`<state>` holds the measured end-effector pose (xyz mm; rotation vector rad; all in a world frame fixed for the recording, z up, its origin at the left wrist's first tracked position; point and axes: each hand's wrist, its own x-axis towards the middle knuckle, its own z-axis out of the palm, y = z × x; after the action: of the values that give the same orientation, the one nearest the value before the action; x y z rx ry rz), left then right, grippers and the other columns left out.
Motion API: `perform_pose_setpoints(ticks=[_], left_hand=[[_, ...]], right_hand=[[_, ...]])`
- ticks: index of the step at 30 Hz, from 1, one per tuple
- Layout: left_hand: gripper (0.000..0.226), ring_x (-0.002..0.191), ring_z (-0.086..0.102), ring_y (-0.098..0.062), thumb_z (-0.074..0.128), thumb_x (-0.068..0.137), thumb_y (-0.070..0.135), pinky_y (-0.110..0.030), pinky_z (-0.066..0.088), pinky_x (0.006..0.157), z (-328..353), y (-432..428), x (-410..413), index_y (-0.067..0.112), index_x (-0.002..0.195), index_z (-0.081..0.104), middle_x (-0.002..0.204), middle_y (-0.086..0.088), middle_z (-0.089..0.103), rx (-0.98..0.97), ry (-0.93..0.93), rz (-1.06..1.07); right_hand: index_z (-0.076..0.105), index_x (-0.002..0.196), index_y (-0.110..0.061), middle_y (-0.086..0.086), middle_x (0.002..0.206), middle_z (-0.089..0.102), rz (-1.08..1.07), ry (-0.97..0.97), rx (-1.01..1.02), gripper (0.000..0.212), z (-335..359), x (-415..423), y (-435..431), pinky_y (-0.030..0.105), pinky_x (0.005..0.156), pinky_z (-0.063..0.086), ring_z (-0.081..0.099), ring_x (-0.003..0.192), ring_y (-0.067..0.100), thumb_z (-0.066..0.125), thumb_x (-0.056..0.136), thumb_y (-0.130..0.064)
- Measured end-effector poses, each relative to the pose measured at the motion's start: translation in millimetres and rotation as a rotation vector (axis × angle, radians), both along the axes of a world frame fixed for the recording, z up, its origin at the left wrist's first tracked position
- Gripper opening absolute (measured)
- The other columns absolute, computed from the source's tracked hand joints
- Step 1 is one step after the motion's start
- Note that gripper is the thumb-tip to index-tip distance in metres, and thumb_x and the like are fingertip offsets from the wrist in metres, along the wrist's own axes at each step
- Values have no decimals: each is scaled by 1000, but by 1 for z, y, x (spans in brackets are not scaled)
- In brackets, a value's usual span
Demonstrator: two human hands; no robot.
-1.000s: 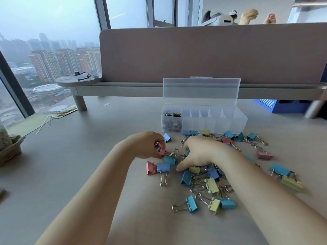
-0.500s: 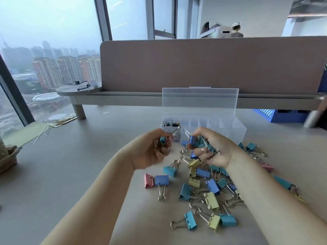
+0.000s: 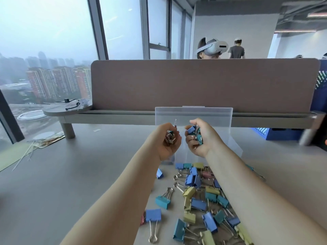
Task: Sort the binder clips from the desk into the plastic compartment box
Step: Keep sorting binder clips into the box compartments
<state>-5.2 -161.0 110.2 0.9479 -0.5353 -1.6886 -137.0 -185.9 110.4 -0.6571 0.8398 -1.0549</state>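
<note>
Many binder clips [image 3: 201,202] lie loose on the desk [image 3: 70,183], just before the plastic compartment box [image 3: 233,147]. Your left hand [image 3: 168,141] and right hand [image 3: 200,138] each curl round a bunch above it; such full fists can spill clips into a wrong compartment.

My left hand [image 3: 168,140] and right hand [image 3: 201,138] cover the compartment box [image 3: 193,115]; only its raised lid and a bit of wall show, and none of its compartments. My curled fingers hide most of the gripped clips [image 3: 192,129], so I can't count them. The desk pile [image 3: 198,204] slips under my right forearm and off the bottom edge. At the right edge stands a blurred grey thing [image 3: 307,137], perhaps a post.
</note>
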Motion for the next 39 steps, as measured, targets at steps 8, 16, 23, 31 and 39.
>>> perform_pose_setpoints(ticks=[8, 16, 23, 31, 39], left_hand=[[10, 63, 50, -16, 56, 89, 13, -23, 48, 55, 0, -51, -23, 3, 87, 52, 78, -10, 52, 60, -165, 113], [12, 71, 57, -22, 57, 89, 21, -29, 45, 72, -16, -71, -36, 9, 87, 57, 78, -10, 60, 34, -284, 190], [17, 65, 48, -17, 56, 88, 13, -26, 39, 63, -18, -69, -32, 10, 71, 55, 71, -7, 54, 28, -371, 232], [10, 65, 41, -19, 54, 89, 11, -26, 32, 58, -16, -63, -32, 13, 82, 61, 84, -9, 52, 15, -496, 220], [14, 55, 38, -17, 49, 93, 14, -24, 28, 50, -15, -58, -31, 7, 85, 58, 73, -8, 50, 52, -474, 232]], right_hand=[[52, 76, -13, -1, 61, 47, -226, 111, 49, 16, -9, 19, -53, 19, 44, 28, 35, 48, 11, 52, 89, -23], [50, 70, -15, 3, 66, 55, -250, 30, 12, 18, -33, 27, -68, 28, 60, 40, 52, 56, 19, 53, 86, -24], [56, 75, -13, 4, 70, 57, -278, 114, 23, 10, -31, 27, -65, 28, 67, 44, 55, 63, 18, 55, 84, -18], [53, 68, -11, 6, 68, 56, -248, 202, 39, 17, -27, 26, -66, 29, 60, 43, 54, 57, 20, 55, 84, -18], [50, 61, -12, 3, 61, 51, -199, 140, -7, 31, -27, 26, -63, 32, 68, 41, 50, 56, 21, 55, 86, -30]])
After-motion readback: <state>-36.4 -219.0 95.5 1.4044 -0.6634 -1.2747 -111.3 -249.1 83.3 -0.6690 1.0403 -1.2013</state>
